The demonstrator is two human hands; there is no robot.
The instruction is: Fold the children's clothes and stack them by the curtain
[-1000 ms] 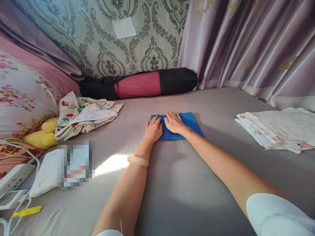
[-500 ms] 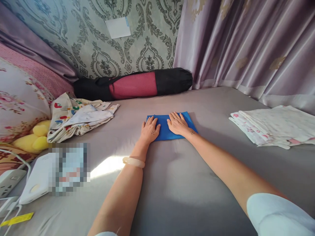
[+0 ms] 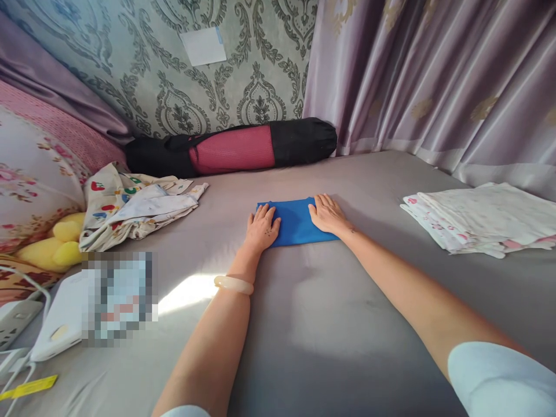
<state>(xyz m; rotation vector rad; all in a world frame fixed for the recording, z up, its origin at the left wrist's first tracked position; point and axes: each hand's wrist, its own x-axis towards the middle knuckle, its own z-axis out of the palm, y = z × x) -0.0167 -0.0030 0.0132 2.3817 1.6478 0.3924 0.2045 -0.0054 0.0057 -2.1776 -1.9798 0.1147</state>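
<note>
A folded blue cloth (image 3: 296, 223) lies flat on the grey bed sheet (image 3: 304, 324). On its left end rests my left hand (image 3: 262, 227), palm down, fingers spread and pointing away from me. My right hand (image 3: 329, 214) lies flat over the cloth's right end, covering that edge, its fingers stretched out. Neither hand grips the cloth; both press or rest on top. A pale bangle (image 3: 233, 284) circles my left forearm.
At the right is a stack of white printed cloths (image 3: 482, 220). Crumpled patterned fabric (image 3: 117, 214) and a yellow plush toy (image 3: 47, 246) lie left. A rolled black-and-pink bag (image 3: 234, 147) runs along the wall. Near left are a white device (image 3: 65, 315) and a power strip (image 3: 19, 318).
My right hand has slid to the right across the blue cloth, out to its right edge, baring more of the middle. My left hand stays at the left end.
</note>
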